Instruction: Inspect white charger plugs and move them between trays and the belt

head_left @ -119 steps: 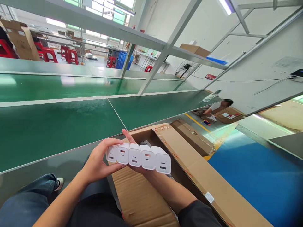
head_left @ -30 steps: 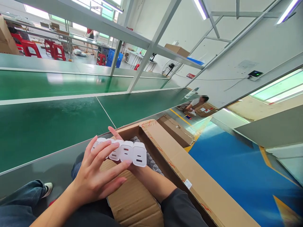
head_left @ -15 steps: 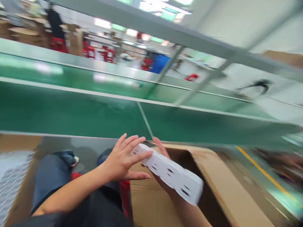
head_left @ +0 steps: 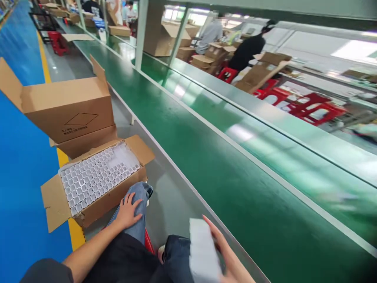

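My right hand (head_left: 225, 251) holds a row of white chargers (head_left: 202, 251) at the bottom of the view, blurred, beside the edge of the green conveyor belt (head_left: 224, 157). My left hand (head_left: 128, 210) rests flat on my left knee in blue jeans, holding nothing. Left of that knee stands an open cardboard box (head_left: 97, 179) filled with a white tray of several small cells.
More cardboard boxes (head_left: 63, 106) are stacked behind the open box on the blue floor with a yellow line. Across the belt, people (head_left: 247, 49) work among cartons and red stools (head_left: 306, 106). Metal posts (head_left: 140, 31) rise from the line.
My view has swung left, away from the carton on my right. My left hand let go of the charger row and dropped onto my knee; my right hand still carries the row.
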Tool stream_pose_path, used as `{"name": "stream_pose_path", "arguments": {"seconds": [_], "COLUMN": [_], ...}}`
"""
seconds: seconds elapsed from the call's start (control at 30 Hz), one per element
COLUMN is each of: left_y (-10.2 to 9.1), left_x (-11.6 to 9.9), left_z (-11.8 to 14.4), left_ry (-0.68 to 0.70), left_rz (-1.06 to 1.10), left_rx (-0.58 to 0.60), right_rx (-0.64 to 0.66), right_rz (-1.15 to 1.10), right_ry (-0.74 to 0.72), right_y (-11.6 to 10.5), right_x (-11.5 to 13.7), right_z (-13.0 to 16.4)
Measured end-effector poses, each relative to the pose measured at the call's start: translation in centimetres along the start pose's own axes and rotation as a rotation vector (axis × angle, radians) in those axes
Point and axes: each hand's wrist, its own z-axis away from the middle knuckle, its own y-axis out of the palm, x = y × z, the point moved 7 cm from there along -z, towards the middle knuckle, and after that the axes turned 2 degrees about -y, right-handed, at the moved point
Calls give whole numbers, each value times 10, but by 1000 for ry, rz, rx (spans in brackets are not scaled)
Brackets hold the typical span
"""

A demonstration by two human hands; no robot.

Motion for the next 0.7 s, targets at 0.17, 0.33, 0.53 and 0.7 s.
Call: {"name": "stream_pose_path", "arguments": {"seconds": [0.17, 0.33, 0.53, 0.7], "left_y": [6, 0, -4, 14], "left_x": [20, 33, 56, 68], "left_z": [-18, -40, -51, -61], "left_ry": [-101, -161, -265, -319], "left_rz": [130, 225, 348, 329], "left_rx": [-27, -7, 66, 175], "right_rx": [101, 87, 137, 237], "right_rz": [238, 419, 517, 571], "right_ry": [-52, 75, 166, 219], "right_y": [118, 244, 339, 386], "right_x": [59, 79, 70, 58], "right_z": [-253, -434, -519, -514]}}
